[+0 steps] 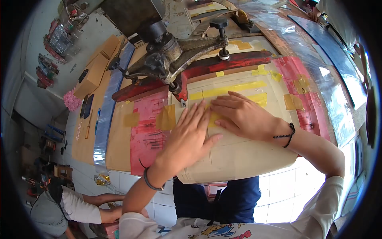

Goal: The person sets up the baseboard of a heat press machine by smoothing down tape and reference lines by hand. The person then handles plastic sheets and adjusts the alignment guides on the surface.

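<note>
My left hand (187,137) lies flat with fingers stretched forward on a beige board (238,157) with a rounded front edge. Close beside it, my right hand (238,113) also rests flat, its fingers reaching left so that the fingertips of both hands nearly meet. Strips of yellow tape (234,89) run across the board, and part of one passes under my right hand. Pink-red sheeting (149,127) with brown tape patches covers the surface left of the board. Neither hand grips anything; what lies directly beneath the palms is hidden.
Just beyond my fingers stands a cast-metal clamp (171,55) with black knobs and a red bar (234,61). A cardboard box (93,75) and a wooden-handled tool (87,130) are at left. Another person (79,207) sits at lower left; someone else stands at upper right.
</note>
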`<state>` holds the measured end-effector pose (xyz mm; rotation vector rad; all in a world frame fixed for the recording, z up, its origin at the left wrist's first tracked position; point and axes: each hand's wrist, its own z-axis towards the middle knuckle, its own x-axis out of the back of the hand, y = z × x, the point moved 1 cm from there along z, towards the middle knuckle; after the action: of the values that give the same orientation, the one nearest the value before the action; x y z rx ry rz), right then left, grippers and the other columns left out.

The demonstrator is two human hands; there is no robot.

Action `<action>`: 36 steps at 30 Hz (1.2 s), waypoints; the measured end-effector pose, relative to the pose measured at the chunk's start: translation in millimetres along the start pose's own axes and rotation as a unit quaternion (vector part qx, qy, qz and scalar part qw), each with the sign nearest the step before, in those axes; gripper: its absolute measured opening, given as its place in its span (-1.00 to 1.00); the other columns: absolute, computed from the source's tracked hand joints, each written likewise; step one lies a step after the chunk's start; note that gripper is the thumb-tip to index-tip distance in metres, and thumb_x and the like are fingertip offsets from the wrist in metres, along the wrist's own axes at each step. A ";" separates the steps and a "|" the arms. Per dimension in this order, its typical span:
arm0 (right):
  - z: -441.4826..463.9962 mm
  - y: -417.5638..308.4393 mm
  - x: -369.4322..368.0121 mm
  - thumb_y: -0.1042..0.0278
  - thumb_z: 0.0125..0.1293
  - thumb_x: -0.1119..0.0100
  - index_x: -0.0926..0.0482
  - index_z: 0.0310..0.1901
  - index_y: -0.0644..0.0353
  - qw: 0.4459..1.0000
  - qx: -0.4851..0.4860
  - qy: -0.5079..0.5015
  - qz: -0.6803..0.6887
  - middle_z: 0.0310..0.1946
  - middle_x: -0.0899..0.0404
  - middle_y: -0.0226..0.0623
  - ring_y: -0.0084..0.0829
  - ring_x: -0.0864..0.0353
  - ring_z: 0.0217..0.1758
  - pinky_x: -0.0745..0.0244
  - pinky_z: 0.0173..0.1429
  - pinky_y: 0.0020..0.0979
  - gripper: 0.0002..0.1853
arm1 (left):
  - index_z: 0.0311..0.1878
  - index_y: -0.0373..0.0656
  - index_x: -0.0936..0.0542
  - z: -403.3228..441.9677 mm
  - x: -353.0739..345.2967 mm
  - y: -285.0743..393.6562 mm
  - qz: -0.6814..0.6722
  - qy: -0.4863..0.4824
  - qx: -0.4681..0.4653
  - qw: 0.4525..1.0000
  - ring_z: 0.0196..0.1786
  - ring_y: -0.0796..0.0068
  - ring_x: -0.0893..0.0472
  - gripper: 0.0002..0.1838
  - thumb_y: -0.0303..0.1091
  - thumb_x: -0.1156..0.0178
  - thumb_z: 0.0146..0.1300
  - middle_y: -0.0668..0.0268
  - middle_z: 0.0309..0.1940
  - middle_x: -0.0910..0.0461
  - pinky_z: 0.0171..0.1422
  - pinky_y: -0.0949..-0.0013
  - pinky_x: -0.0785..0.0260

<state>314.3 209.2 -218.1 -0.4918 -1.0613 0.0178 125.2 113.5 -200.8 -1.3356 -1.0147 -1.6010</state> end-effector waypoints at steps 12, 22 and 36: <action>0.9 6.3 1.1 0.19 0.43 -0.14 -0.43 0.32 0.39 0.997 0.040 0.011 -0.069 0.35 -0.45 0.01 -0.01 -0.36 0.46 -0.14 0.60 0.00 -0.45 | 0.53 -0.46 -0.08 -4.6 5.4 -11.6 0.017 -0.051 0.012 0.998 0.64 -0.01 -0.02 -0.09 0.11 -0.08 0.43 -0.17 0.57 -0.03 0.69 0.04 0.18; -4.3 12.6 -7.6 0.23 0.40 -0.18 -0.50 0.25 0.39 0.996 0.012 0.057 -0.070 0.30 -0.49 0.05 0.00 -0.41 0.41 -0.22 0.56 -0.10 -0.51 | 0.42 -0.44 -0.32 5.1 -2.3 -15.0 -0.002 0.029 0.026 0.999 0.52 -0.11 -0.22 -0.35 -0.11 -0.07 0.47 -0.18 0.48 -0.23 0.64 -0.01 0.05; -4.5 14.8 -18.5 0.22 0.30 -0.24 -0.64 0.02 0.42 0.989 0.044 0.123 -0.068 0.06 -0.64 0.10 -0.02 -0.61 0.19 -0.45 0.37 -0.16 -0.59 | 0.34 -0.49 -0.42 13.4 -10.3 -19.0 -0.042 0.063 0.064 0.995 0.48 -0.09 -0.31 -0.34 -0.05 -0.13 0.44 -0.14 0.45 -0.31 0.57 0.07 -0.12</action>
<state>312.1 216.2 -241.1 -0.3317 -0.8450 -0.1132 113.5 133.7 -211.0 -1.1055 -1.0882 -1.6317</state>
